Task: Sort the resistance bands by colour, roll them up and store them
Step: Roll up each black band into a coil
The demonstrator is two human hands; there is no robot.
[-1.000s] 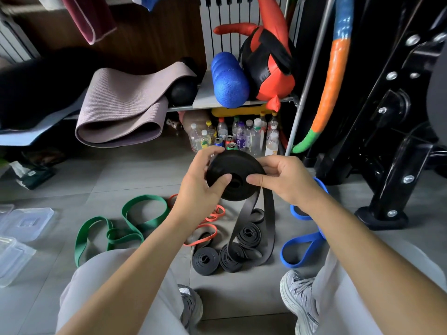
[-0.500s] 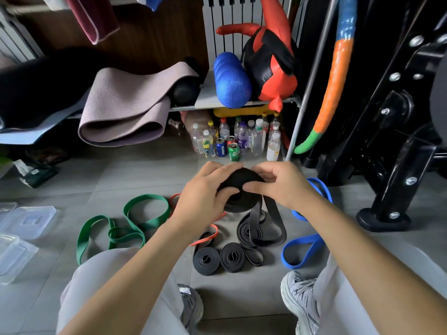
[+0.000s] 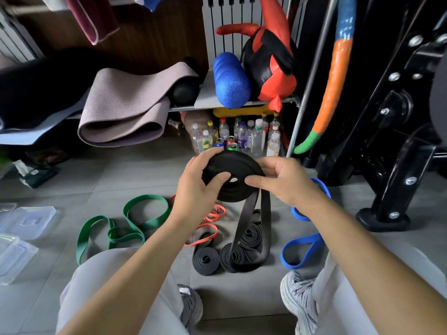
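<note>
**Q:** How far along was the job?

**A:** The left hand (image 3: 196,187) and right hand (image 3: 283,184) gripped a half-wound black roll (image 3: 232,164) above the floor, its tail hanging. Finished black coils (image 3: 205,258) lay near the feet. The green band (image 3: 145,213), orange band (image 3: 210,229) and blue band (image 3: 302,250) waited unrolled, and nothing looked stored.

**Q:** Any change?

**A:** The roll sat higher than half a second earlier.

The grey tiled floor (image 3: 135,180) carries everything. At far centre, bottles and cans (image 3: 242,139) stand in a cluster. A green band (image 3: 144,197) sprawls left of centre, with orange bands (image 3: 219,212) just to its right. Three rolled black bands (image 3: 205,260) lie near centre, and the hanging loop of a black band (image 3: 266,226) drapes onto them. A blue band (image 3: 284,256) lies to the right. Clear plastic containers (image 3: 29,221) sit at the left edge, and a black machine foot (image 3: 384,217) rests at far right.
</note>
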